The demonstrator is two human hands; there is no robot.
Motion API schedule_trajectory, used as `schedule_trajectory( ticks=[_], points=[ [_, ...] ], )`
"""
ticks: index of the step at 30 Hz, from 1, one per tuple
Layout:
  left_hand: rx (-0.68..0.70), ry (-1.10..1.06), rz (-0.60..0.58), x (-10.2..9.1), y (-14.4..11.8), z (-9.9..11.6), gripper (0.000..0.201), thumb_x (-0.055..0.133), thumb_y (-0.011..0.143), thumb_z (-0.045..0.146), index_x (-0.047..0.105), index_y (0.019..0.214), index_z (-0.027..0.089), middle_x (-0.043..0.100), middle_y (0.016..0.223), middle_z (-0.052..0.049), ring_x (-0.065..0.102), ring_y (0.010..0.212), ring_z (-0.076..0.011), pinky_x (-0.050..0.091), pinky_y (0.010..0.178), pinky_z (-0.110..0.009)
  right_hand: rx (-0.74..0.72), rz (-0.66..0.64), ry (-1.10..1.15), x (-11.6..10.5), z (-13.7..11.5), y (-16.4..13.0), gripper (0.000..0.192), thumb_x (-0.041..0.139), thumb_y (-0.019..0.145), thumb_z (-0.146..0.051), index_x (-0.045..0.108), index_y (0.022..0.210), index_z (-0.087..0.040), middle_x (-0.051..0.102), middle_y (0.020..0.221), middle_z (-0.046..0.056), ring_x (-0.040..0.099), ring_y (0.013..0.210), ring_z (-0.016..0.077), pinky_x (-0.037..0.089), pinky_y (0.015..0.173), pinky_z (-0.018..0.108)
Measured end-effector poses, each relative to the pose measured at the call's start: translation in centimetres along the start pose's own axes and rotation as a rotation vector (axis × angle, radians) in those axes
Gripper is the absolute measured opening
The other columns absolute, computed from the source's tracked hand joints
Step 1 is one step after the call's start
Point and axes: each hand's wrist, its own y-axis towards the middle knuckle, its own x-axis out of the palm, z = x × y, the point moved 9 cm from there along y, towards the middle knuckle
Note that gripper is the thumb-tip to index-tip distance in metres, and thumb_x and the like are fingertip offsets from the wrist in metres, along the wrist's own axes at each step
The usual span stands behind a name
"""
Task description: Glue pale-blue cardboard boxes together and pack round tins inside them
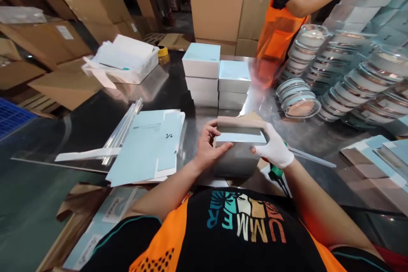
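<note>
Small pale-blue cardboard box stands on the dark glossy tabletop, directly before the person. Bare left hand grips its left side, fingers curled over the top edge. White-gloved right hand clasps its right side, fingers closed on the box. Flat pale-blue unfolded cartons lie just left. Stacked pale-blue closed boxes stand behind.

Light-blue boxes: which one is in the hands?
The open box nearest the torso, held between left hand and gloved right hand; the others sit closed, stacked behind.
</note>
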Motion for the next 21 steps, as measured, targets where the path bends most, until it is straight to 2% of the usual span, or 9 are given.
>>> schedule_trajectory(
  ticks=[3,5,7,10,13,15,17,18,21],
  points=[
    [0.123,-0.041,-0.014,-0.2,0.3,1.0,0.057,0.091,0.083,0.057,0.06,0.121,0.026,0.075,0.119,-0.009,0.073,0.121,-0.0252,0.057,0.107,-0.044,-0.177,0.001,-0.066,-0.9,-1.2,-1.5,0.052,0.094,0.079,-0.048,0.072,0.119,-0.023,0.058,0.163,0.018,0.058,0.15,0.0366,0.052,0.119,0.053],
    [0.213,0.025,-0.162,0.6,0.4,2.3,0.046,0.086,0.09,0.053,0.07,0.123,0.026,0.079,0.117,-0.01,0.072,0.126,-0.0283,0.056,0.111,-0.049,-0.247,-0.037,-0.055,-0.8,-1.9,-2.6,0.029,0.085,0.091,-0.037,0.075,0.116,-0.026,0.061,0.162,0.015,0.061,0.149,0.0319,0.051,0.121,0.053],
    [0.282,0.078,-0.323,1.4,0.1,3.5,0.026,0.08,0.096,0.046,0.08,0.114,0.026,0.083,0.119,-0.012,0.071,0.131,-0.0309,0.055,0.114,-0.055,-0.289,-0.058,-0.046,-0.4,-2.6,-3.5,0.019,0.078,0.096,-0.029,0.077,0.116,-0.03,0.07,0.152,0.011,0.066,0.143,0.0295,0.051,0.121,0.054],
    [0.255,0.117,-0.424,1.4,-0.4,4.2,0.018,0.078,0.098,0.043,0.086,0.106,0.029,0.086,0.115,-0.01,0.071,0.132,-0.0332,0.056,0.113,-0.061,-0.243,0.002,-0.064,0.3,-2.1,-4.3,0.023,0.08,0.093,-0.031,0.079,0.116,-0.031,0.069,0.153,0.011,0.063,0.146,0.0331,0.046,0.125,0.058],
    [0.191,0.194,-0.419,0.3,-0.6,4.1,0.033,0.082,0.093,0.051,0.084,0.118,0.03,0.083,0.127,-0.013,0.066,0.142,-0.0364,0.051,0.12,-0.064,-0.04,0.079,-0.056,1.3,0.7,-5.0,0.064,0.096,0.068,-0.041,0.074,0.126,-0.026,0.064,0.155,0.016,0.06,0.146,0.0423,0.042,0.127,0.064],
    [0.171,0.26,-0.345,-2.0,-0.1,4.0,0.068,0.084,0.086,0.063,0.071,0.143,0.029,0.069,0.152,-0.018,0.057,0.152,-0.0385,0.047,0.125,-0.063,0.084,0.085,-0.044,2.2,2.5,-5.2,0.08,0.099,0.056,-0.04,0.07,0.129,-0.024,0.071,0.142,0.016,0.067,0.133,0.0444,0.047,0.122,0.064],
    [0.091,0.392,-0.214,-6.3,1.1,3.4,0.097,0.081,0.082,0.076,0.054,0.16,0.025,0.051,0.169,-0.022,0.049,0.158,-0.04,0.043,0.128,-0.061,0.176,0.126,-0.033,2.1,3.6,-4.2,0.078,0.096,0.06,-0.042,0.066,0.13,-0.024,0.076,0.128,0.014,0.072,0.121,0.0404,0.056,0.112,0.059],
    [0.012,0.498,-0.147,-9.1,1.8,2.8,0.1,0.077,0.082,0.08,0.051,0.161,0.023,0.048,0.171,-0.022,0.047,0.159,-0.0405,0.041,0.129,-0.06,0.199,0.179,-0.026,1.4,3.7,-3.1,0.075,0.093,0.064,-0.043,0.063,0.13,-0.024,0.077,0.122,0.012,0.074,0.114,0.0375,0.06,0.106,0.056],
    [-0.277,0.926,0.015,-18.7,3.0,1.1,0.092,0.07,0.086,0.079,0.058,0.151,0.016,0.058,0.161,-0.025,0.052,0.153,-0.0456,0.04,0.126,-0.064,0.2,0.415,-0.006,-2.8,2.6,3.1,0.071,0.088,0.071,-0.045,0.054,0.129,-0.022,0.077,0.112,0.011,0.076,0.101,0.0301,0.065,0.089,0.046]
  ],
)
